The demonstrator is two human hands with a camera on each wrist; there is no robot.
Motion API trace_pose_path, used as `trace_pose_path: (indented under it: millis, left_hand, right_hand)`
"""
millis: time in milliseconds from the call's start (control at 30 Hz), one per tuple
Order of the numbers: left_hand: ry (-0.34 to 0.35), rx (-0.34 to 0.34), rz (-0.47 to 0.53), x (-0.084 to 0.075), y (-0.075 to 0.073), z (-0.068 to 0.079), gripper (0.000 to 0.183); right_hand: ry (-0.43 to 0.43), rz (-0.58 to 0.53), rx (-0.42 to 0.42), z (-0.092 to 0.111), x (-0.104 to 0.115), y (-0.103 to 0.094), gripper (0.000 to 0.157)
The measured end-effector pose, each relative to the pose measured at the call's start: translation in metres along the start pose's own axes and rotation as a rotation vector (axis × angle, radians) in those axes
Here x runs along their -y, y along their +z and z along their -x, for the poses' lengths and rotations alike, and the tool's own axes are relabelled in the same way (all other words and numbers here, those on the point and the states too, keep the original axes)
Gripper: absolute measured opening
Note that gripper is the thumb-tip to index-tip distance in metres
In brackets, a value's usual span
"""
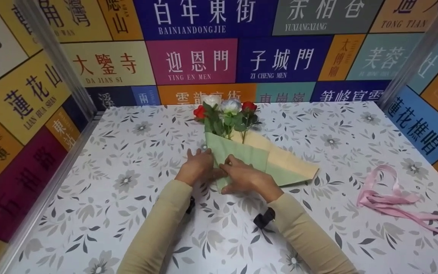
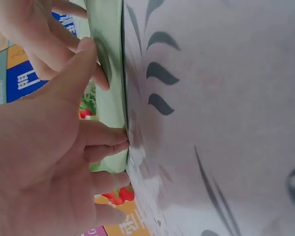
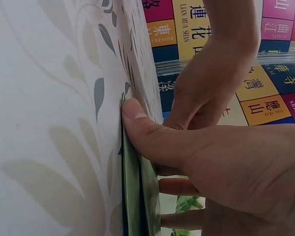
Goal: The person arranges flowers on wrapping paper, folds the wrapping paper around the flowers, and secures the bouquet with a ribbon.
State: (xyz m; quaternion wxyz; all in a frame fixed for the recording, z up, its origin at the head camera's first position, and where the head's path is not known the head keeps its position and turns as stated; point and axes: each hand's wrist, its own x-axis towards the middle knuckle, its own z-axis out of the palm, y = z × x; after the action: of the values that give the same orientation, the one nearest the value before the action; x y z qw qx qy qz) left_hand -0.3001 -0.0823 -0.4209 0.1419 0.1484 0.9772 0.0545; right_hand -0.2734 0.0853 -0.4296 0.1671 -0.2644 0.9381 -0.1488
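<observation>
A sheet of green and cream wrapping paper (image 1: 251, 155) lies folded across the stems of artificial roses (image 1: 231, 106). The blooms are red, white and pale blue, with green leaves below. My left hand (image 1: 200, 165) is at the paper's left edge, its straight fingers touching that edge in the left wrist view. Across the fold lies my right hand (image 1: 246, 177), pressing on the green paper. In the right wrist view its thumb (image 3: 142, 125) stretches along the paper's edge near the tabletop, and its other fingers extend over the green side. The lower stems are hidden under the paper.
A loose pink ribbon (image 1: 386, 199) lies in a tangle on the right side of the table. The floral-patterned tablecloth (image 1: 127, 220) covers the table. Colourful panels with printed characters (image 1: 192, 61) rise behind and on both sides.
</observation>
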Motion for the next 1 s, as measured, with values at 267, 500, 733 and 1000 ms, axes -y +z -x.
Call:
trace_pose_path:
  millis: [267,500,733,1000]
  left_hand:
    - [0.007,0.036,-0.022,0.009,-0.008,-0.012,0.094]
    - [0.007,0.029,-0.043,0.019,-0.008,-0.022,0.104]
    - [-0.01,0.025,0.0,0.028,-0.005,-0.031,0.11]
    - [-0.014,0.047,0.081,0.034,-0.005,-0.032,0.091]
  right_hand:
    - [-0.029,-0.002,-0.002,-0.002,-0.001,-0.002,0.07]
    - [-0.019,0.01,0.002,-0.002,-0.002,0.0,0.071]
    - [-0.021,-0.013,0.002,-0.002,-0.001,0.0,0.069]
    - [-0.027,0.01,0.007,-0.002,-0.002,-0.002,0.082]
